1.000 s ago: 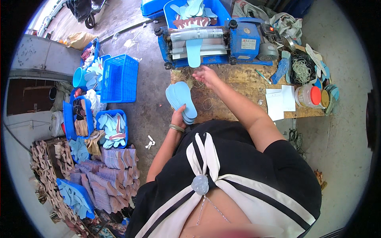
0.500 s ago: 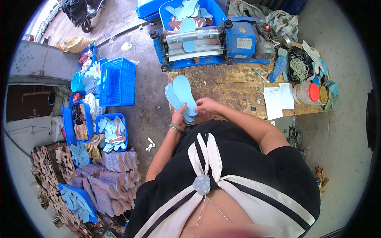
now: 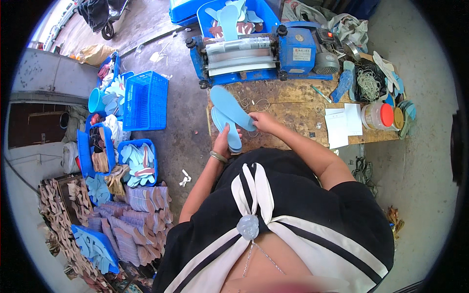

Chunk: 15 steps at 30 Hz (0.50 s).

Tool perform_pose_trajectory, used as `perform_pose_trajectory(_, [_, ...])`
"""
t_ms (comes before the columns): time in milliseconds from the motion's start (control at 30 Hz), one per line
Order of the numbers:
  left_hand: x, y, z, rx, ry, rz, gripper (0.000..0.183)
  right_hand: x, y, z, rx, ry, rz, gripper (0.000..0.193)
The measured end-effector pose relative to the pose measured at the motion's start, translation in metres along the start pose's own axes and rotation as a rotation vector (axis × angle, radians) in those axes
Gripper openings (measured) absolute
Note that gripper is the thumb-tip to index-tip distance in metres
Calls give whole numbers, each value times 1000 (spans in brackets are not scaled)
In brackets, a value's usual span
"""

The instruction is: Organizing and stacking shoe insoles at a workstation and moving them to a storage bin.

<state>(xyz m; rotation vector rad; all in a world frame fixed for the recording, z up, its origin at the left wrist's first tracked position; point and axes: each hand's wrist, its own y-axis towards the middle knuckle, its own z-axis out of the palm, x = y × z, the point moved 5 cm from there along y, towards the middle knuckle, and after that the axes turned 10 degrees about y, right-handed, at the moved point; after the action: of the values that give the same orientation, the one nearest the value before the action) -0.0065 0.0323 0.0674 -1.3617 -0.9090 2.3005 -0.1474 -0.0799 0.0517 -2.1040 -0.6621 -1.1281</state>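
My left hand point(image 3: 221, 142) is closed round a small stack of light-blue insoles point(image 3: 226, 128), fanned slightly at their upper ends. My right hand point(image 3: 263, 122) pinches the heel end of one blue insole point(image 3: 233, 107), which slants up and left across the top of the stack. Beyond my hands, at the back of the table, stands a blue roller machine point(image 3: 239, 58). Another insole point(image 3: 228, 22) sticks up behind its rollers, its lower end hidden by them.
The worn wooden table point(image 3: 288, 112) carries white paper sheets point(image 3: 337, 127), a red-lidded jar point(image 3: 378, 115) and a bundle of string point(image 3: 367, 84). Behind the machine is a blue crate of insoles point(image 3: 268, 19). An upright blue basket point(image 3: 145, 100) and stacked brown insoles point(image 3: 132, 234) stand at left.
My right hand has moved right, swinging the top insole away from the stack in my left hand. The insole in the machine has shifted back through the rollers.
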Motion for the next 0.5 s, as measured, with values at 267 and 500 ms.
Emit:
perform_pose_trajectory(267, [2,2,-13,28,-200,42,61,18,13,-13,-40,1032,343,33])
perform_pose_trajectory(500, [-4,-1,-8,-18,-218,75,51,26,30,-24,-55,1208,360,34])
